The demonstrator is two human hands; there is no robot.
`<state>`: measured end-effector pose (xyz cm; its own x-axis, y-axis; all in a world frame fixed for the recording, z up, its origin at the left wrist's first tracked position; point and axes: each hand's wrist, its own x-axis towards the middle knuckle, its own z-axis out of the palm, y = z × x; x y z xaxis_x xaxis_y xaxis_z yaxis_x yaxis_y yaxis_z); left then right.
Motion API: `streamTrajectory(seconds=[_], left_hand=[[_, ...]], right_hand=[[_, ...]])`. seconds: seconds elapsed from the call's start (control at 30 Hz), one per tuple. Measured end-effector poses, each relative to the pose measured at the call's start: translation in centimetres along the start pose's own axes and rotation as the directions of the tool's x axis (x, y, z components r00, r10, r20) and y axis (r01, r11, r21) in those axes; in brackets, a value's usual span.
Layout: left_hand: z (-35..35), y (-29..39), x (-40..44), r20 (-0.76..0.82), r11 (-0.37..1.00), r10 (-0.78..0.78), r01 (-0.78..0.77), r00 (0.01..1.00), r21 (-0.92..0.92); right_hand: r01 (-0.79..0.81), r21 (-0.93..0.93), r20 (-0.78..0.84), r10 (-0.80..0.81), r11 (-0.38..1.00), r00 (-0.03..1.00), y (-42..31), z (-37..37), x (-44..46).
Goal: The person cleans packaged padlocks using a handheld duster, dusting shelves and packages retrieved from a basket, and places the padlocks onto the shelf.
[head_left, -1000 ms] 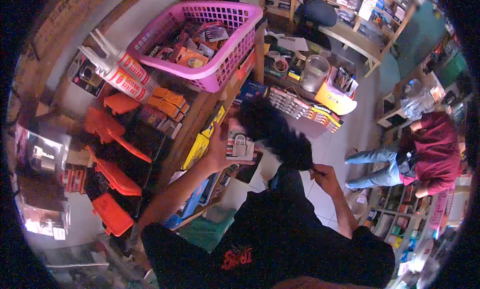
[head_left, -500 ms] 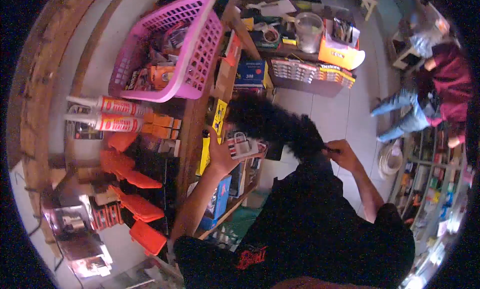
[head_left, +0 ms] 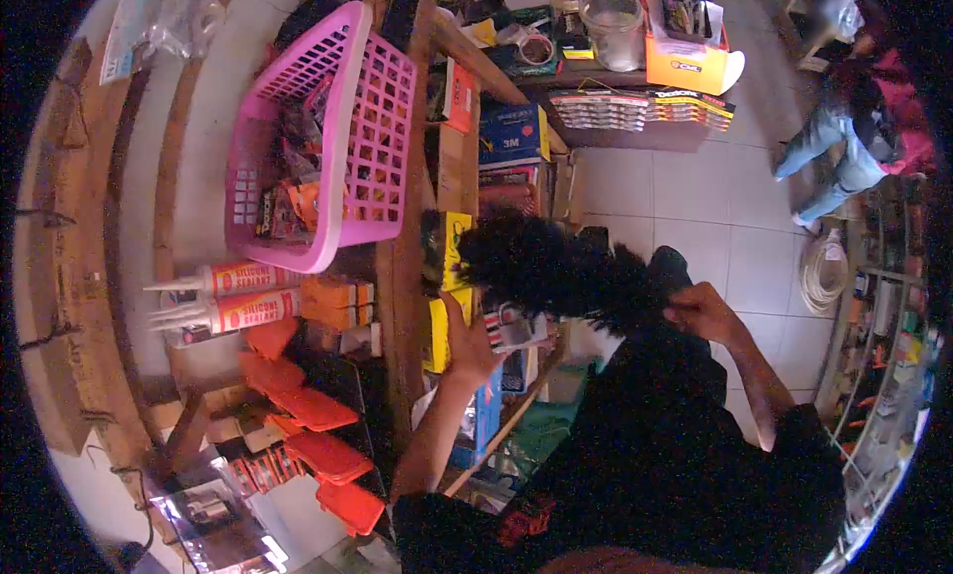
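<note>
My right hand is closed round the handle end of a fluffy black duster. The duster stretches leftward, its far end against a yellow box on the shelf. Below that end, my left hand holds a packaged padlock, partly covered by the duster, with the thumb side beside the yellow packaging. Some of the left fingers are hidden behind the package.
A pink basket of packaged goods stands on the wooden shelf, above sealant tubes and orange-red plastic cases. A blue 3M box is beyond. Another person stands at the upper right, near coiled cable.
The view has turned, shifting the basket and shelf. My left hand and the padlock package have tilted, and the duster now covers more of the package. Both hands keep their holds.
</note>
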<state>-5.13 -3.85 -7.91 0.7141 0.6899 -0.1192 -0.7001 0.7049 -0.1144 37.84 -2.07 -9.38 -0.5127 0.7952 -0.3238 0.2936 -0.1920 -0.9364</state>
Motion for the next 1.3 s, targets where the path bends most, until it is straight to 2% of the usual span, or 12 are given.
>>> streamTrajectory(seconds=[0.07,0.13,0.23,0.3,0.37,0.43,0.5,0.53,0.63,0.67,0.87,1.3], left_hand=[[0.8,-2.0,0.8,-0.25,0.54,0.353,0.022,0.901,0.842],[4.5,-4.5,2.8,-0.229,-0.015,0.753,0.364,0.617,0.931],[7.5,-5.0,4.0,-0.744,0.803,0.544,0.018,0.388,0.596],[5.9,-3.5,3.3,-0.342,0.947,0.265,-0.176,0.902,0.268],[5.6,-4.2,3.4,-0.543,0.8,0.508,-0.133,0.669,0.585],[1.6,-3.5,1.9,-0.236,0.146,0.629,0.185,0.741,0.972],[2.2,-3.0,2.1,-0.555,0.844,0.464,-0.155,0.69,0.513],[11.0,-5.8,6.4,-0.795,0.882,0.462,-0.109,0.393,0.459],[11.3,-5.4,6.2,-0.74,0.861,0.466,-0.058,0.485,0.505],[9.2,-4.9,5.7,-0.429,0.839,0.427,-0.172,0.796,0.516],[9.6,-3.8,4.4,-0.208,0.897,0.306,-0.208,0.929,0.39],[10.5,-4.0,5.3,-0.246,0.843,0.415,-0.269,0.876,0.466]], right_hand=[[0.068,0.033,0.031,-0.069,0.997,0.997,0.7,0.5,0.5],[0.173,0.066,0.058,-0.177,0.983,0.982,1.3,1.0,1.0],[0.031,0.045,0.071,-0.034,0.998,0.997,0.3,0.4,1.3],[0.084,-0.05,0.069,-0.08,0.995,0.994,0.3,0.4,1.4],[0.063,-0.107,0.11,-0.051,0.992,0.993,0.0,0.0,1.3],[-0.035,-0.127,0.186,0.058,0.991,0.981,-1.0,-0.8,0.9],[-0.018,-0.046,0.127,0.024,0.999,0.992,-2.2,-1.6,0.9],[0.007,-0.042,0.124,-0.002,0.999,0.992,-1.8,-2.3,0.8],[0.072,-0.1,0.169,-0.054,0.992,0.984,-3.5,-2.9,0.5],[0.08,-0.108,0.18,-0.059,0.991,0.982,-3.9,-2.9,0.3],[-0.03,0.109,0.02,0.028,0.994,0.999,-4.9,-2.0,-0.4],[-0.001,-0.193,0.206,0.041,0.981,0.978,-7.6,-3.6,-1.1]])
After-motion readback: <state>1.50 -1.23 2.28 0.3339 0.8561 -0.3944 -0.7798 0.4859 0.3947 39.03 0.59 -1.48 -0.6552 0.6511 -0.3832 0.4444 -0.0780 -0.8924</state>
